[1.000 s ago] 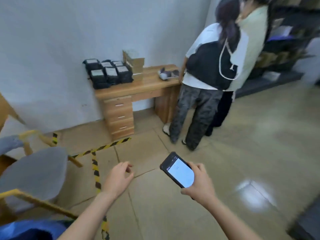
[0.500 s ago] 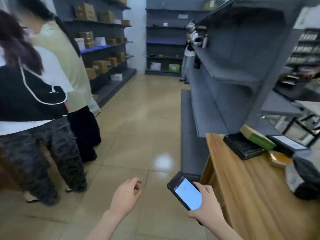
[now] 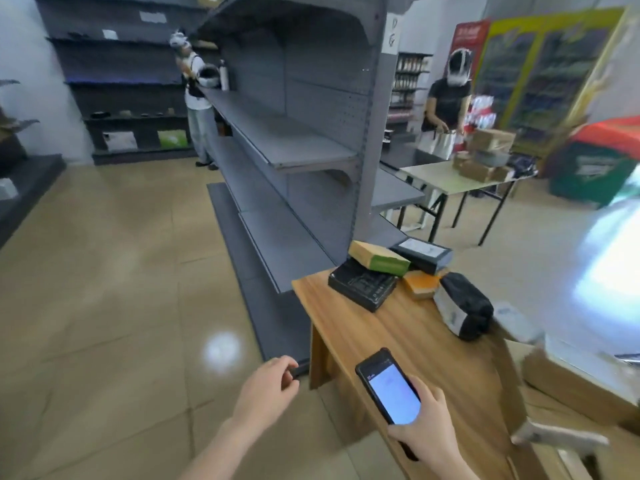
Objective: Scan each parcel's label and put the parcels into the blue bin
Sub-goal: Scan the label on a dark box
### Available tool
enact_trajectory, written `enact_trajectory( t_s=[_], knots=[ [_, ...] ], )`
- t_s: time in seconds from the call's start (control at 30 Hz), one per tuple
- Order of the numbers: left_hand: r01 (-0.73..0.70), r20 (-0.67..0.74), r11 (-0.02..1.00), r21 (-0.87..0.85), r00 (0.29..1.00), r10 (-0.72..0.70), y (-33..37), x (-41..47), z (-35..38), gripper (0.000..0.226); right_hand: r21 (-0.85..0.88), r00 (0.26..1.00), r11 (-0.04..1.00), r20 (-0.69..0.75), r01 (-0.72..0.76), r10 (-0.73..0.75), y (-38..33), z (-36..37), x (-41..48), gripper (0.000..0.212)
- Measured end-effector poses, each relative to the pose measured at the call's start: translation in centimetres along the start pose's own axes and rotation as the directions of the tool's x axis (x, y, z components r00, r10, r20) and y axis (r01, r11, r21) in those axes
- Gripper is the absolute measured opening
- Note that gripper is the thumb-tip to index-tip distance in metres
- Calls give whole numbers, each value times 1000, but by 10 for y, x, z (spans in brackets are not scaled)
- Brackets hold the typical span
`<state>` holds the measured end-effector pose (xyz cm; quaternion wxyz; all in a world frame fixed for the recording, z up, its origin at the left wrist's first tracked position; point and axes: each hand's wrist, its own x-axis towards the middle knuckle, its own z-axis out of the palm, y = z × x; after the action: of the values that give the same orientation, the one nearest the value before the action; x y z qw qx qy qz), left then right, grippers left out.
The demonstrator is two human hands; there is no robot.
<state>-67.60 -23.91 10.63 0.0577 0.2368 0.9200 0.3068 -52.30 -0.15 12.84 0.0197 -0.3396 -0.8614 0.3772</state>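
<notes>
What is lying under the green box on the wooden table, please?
A flat black parcel lies under the green box, which leans on its far edge. Whether anything else sits beneath is hidden.

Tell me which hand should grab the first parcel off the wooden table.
Probably the left hand: it holds nothing, while the right hand grips the phone needed for scanning. The flat black parcel is the leftmost.

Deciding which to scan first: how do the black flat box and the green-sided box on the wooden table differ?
The black flat box lies level on the wooden table; the green-sided box sits tilted, propped on it. The black flat box is dark all over; the green-sided box has a tan top. Both are flat and rectangular.
</notes>
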Motion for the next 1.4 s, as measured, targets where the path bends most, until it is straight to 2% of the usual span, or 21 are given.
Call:
enact_trajectory(
  t_s=[0.17, 0.37, 0.63, 0.9, 1.07, 1.23, 1.4],
  knots=[
    [-87, 106, 996, 34, 991, 83, 16, 65, 28, 25, 30, 997, 996, -11, -81, 82, 15, -9, 32, 102],
    [-94, 196, 995, 41, 977, 84, 37, 140, 63, 28, 30, 989, 989, -25, -148, 149, 26, -24, 103, 104],
    [-54, 216, 997, 55, 976, 41, 45, 225, 86, 41, 12, 976, 976, 6, -218, 218, 20, -30, 186, 104],
    [-23, 223, 994, 102, 975, -1, 20, 316, 100, 35, 27, 975, 976, 58, -217, 215, -5, 0, 257, 101],
    [-31, 234, 995, 95, 972, 8, 0, 382, 121, 58, 74, 967, 965, 58, -250, 247, -25, 25, 303, 102],
    [-1, 359, 991, 131, 932, -47, -9, 422, 143, 86, 122, 951, 946, 116, -299, 286, -34, 41, 338, 99],
    [20, 449, 997, 70, 892, -49, -17, 424, 153, 86, 158, 937, 934, 199, -319, 287, -34, 48, 347, 95]
  ],
)
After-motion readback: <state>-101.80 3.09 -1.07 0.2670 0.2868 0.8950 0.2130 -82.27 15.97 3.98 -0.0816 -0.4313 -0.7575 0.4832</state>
